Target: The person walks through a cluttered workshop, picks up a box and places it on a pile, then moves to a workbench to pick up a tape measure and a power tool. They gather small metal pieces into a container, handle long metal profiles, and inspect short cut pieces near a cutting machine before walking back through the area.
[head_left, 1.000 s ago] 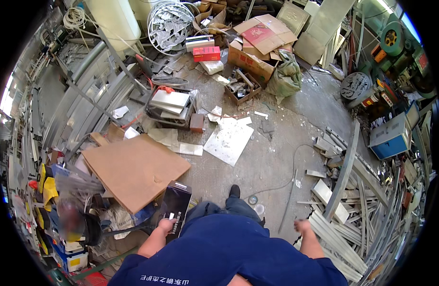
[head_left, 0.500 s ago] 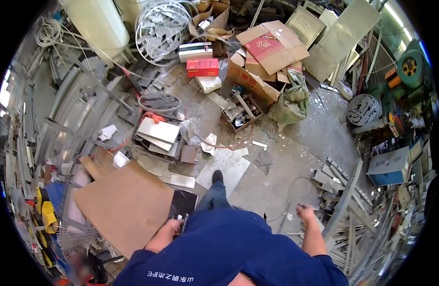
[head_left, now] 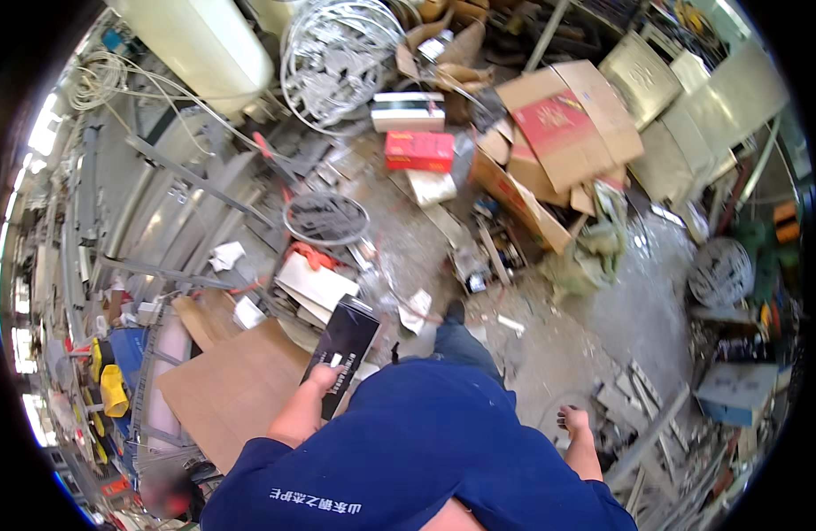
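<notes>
The black box [head_left: 353, 334], judged light, stiff and slightly slippery, is grasped in the left hand's [head_left: 324, 379] grip beside the cardboard sheet's [head_left: 231, 382] right edge, best held across its long sides; the right hand's [head_left: 574, 419] grip cannot be determined.

Black box [head_left: 355, 332] now nearer the white panels [head_left: 315, 285]

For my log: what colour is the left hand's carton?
The carton is mostly black, pale print; head view.
</notes>
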Available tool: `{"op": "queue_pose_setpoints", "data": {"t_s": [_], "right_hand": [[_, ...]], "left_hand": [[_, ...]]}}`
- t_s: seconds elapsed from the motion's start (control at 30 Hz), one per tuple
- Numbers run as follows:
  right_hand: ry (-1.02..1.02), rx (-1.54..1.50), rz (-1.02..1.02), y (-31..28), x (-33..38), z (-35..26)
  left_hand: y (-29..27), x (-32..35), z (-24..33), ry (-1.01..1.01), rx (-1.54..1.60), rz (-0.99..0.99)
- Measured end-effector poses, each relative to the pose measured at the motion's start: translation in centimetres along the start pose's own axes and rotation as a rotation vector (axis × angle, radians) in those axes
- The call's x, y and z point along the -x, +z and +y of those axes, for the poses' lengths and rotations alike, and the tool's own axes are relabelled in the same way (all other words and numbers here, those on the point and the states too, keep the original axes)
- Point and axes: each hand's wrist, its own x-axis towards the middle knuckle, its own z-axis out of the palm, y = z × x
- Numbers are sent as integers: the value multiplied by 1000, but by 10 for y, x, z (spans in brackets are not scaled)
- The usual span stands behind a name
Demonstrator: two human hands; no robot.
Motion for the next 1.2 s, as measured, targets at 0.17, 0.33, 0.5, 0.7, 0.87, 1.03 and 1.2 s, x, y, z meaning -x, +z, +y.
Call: {"op": "queue_pose_setpoints", "data": {"t_s": [0.17,0.33,0.5,0.7,0.87,1.03,1.2], "right_hand": [[-239,102,-46,30,-81,-150],[-459,97,-19,74,-33,-349],[-513,126,139,103,-47,-405],[20,301,7,176,-8,-403],[199,213,-204,239,23,-446],[112,16,-48,273,38,-565],[66,-56,13,295,41,-624]], "left_hand": [[-34,-30,101,55,47,23],[-54,-78,206,12,15,67],[-64,-192,315,136,-55,9],[-62,-268,478,188,-447,-92],[-51,-352,579,375,-631,-246],[-36,-388,707,599,-850,-260],[-7,-419,786,690,-1031,-480]]}}
